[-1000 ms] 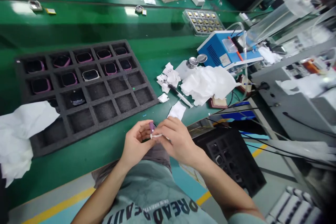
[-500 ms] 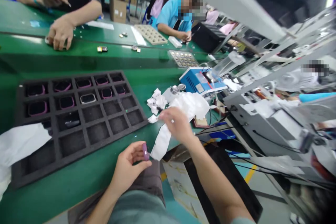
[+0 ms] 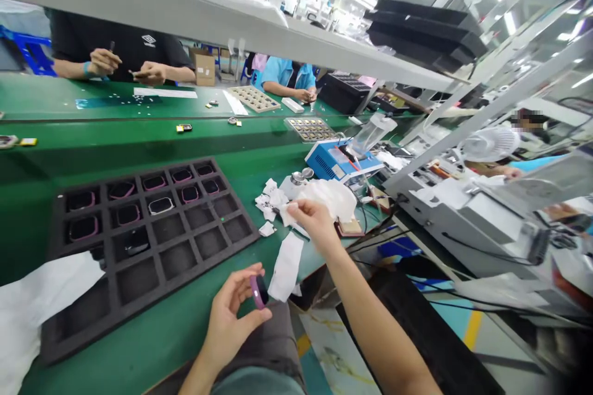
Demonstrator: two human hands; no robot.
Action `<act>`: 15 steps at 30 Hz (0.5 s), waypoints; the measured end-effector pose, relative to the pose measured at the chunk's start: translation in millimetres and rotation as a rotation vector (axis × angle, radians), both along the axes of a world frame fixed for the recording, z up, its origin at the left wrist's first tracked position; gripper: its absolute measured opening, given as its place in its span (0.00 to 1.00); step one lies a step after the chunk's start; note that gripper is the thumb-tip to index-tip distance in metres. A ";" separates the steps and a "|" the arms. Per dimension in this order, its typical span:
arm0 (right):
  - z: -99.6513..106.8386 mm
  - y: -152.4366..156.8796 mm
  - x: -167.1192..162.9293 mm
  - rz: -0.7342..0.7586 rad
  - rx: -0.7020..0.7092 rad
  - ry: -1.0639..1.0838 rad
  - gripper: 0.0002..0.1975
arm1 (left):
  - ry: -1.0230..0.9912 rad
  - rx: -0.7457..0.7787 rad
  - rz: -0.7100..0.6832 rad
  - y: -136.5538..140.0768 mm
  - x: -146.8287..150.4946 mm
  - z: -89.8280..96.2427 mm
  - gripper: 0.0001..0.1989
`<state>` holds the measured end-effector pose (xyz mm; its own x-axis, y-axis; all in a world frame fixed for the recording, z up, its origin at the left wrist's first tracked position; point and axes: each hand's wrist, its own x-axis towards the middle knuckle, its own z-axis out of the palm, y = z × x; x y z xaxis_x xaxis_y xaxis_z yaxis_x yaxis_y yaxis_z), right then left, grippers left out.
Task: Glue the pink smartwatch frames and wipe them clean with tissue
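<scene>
My left hand (image 3: 231, 308) is closed around the edge of a small watch case (image 3: 258, 292) with a purple frame and a dark glass face, held upright above the table's front edge. My right hand (image 3: 317, 225) reaches over the pile of white wipes, thumb and fingers pinched together on a small white wipe (image 3: 287, 217). Beneath that hand, part of a thin dark stick (image 3: 301, 231) shows. A strip of white wipe (image 3: 286, 268) lies between my hands at the table edge. To the left is a black foam tray (image 3: 152, 278) with several watch cases in its pockets.
A larger white cloth (image 3: 50, 290) covers the tray's left corner. Crumpled wipes (image 3: 271, 197), small round metal tins (image 3: 299, 177) and a blue electrical box (image 3: 340, 160) stand right. An overhead shelf (image 3: 185, 18) crosses the view. Two co-workers sit opposite, near a beige tray (image 3: 254, 99).
My view has tilted up, bringing the shelf into sight. The watch case in my left hand has turned to show more of its dark face. My right hand stays by the wipes.
</scene>
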<state>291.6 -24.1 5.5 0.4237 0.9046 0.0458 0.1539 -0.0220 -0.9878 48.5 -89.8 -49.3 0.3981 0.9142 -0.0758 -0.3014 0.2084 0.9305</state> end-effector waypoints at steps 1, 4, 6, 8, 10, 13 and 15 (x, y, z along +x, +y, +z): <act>-5.6 -9.2 -13.1 0.019 -0.017 0.020 0.20 | 0.004 0.025 -0.020 0.0 1.1 4.7 0.24; -13.5 -35.9 -45.3 0.052 -0.049 0.075 0.17 | 0.021 0.072 -0.067 1.1 5.8 14.2 0.25; -11.3 -50.9 -57.6 0.071 -0.068 0.104 0.16 | 0.021 0.081 -0.072 2.2 8.5 15.4 0.25; -6.2 -62.2 -63.9 0.098 -0.091 0.121 0.15 | 0.014 0.075 -0.079 3.3 9.8 13.6 0.25; -2.2 -69.2 -67.1 0.124 -0.115 0.118 0.16 | 0.005 0.074 -0.095 4.2 9.4 10.2 0.26; -3.5 -73.4 -72.1 0.121 -0.133 0.130 0.17 | 0.007 0.106 -0.128 4.4 5.8 5.7 0.27; -9.3 -74.0 -76.6 0.113 -0.128 0.165 0.18 | 0.026 0.132 -0.157 3.7 1.6 4.6 0.26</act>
<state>215.1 -98.1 -3.8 0.3115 0.9407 -0.1342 -0.0010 -0.1409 -0.9900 50.1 -86.1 -44.8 0.5357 0.8439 0.0283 -0.2505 0.1268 0.9598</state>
